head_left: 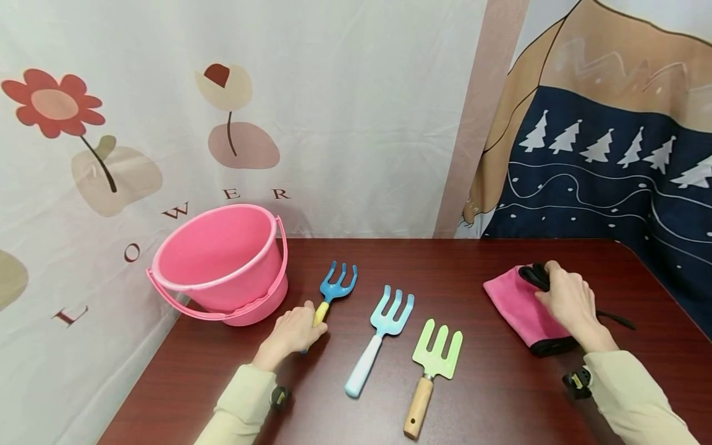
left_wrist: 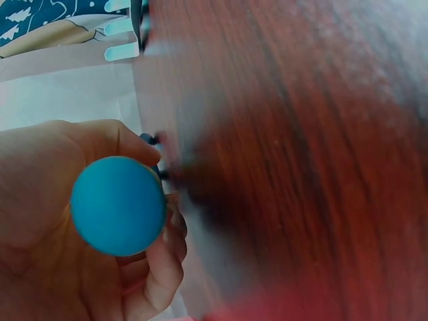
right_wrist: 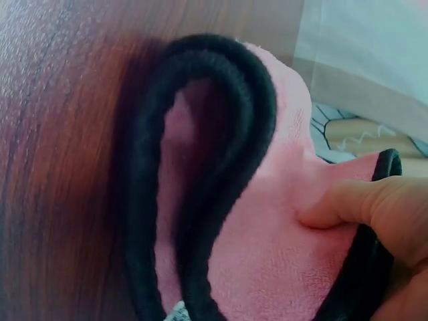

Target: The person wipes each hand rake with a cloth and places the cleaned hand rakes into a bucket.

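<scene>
My left hand [head_left: 293,330] grips the yellow handle of a small hand fork with blue tines [head_left: 337,288]. In the left wrist view the round blue handle end [left_wrist: 119,206] faces the camera, with my fingers curled about the handle. To the right lie a light blue hand fork [head_left: 384,330] and a green hand fork [head_left: 436,355] with a wooden handle. My right hand [head_left: 570,301] holds a folded pink cloth [head_left: 517,303] with black edging. The right wrist view shows my thumb [right_wrist: 341,204] pressing on the pink cloth, its black rim looped over.
A pink bucket [head_left: 219,247] with its handle hanging down stands at the back left of the dark wooden table [head_left: 489,395]. Behind the table hangs a printed curtain [head_left: 356,123]. A black strap [head_left: 616,320] sticks out right of the cloth.
</scene>
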A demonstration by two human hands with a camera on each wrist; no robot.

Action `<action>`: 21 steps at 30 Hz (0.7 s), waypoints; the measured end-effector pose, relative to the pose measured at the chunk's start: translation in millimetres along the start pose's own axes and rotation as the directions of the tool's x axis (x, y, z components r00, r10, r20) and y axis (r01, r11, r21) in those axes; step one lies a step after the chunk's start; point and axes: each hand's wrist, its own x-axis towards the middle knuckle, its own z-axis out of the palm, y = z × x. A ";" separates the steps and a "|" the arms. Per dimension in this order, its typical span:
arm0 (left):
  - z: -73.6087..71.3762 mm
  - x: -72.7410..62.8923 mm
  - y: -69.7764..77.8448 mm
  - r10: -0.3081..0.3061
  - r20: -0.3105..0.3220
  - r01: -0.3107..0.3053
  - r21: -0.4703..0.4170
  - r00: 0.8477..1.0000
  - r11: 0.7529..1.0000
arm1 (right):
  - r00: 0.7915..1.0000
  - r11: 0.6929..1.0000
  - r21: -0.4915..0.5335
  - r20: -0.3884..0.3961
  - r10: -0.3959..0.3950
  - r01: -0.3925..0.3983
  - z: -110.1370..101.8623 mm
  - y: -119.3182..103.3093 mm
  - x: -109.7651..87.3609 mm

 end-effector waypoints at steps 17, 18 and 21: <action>0.8 2.6 2.6 -0.027 0.002 0.027 -0.040 1.000 0.999 | 0.943 0.936 -0.214 -0.121 -0.310 0.281 22.2 -23.7 -12.6; 0.8 2.7 2.8 -0.028 0.001 0.028 -0.039 1.000 0.999 | 0.941 0.931 -0.225 -0.115 -0.320 0.289 23.8 -24.8 -13.7; 0.4 2.6 3.1 -0.029 -0.002 0.029 -0.033 1.000 0.999 | 0.938 0.920 -0.245 -0.087 -0.336 0.307 27.9 -28.2 -15.8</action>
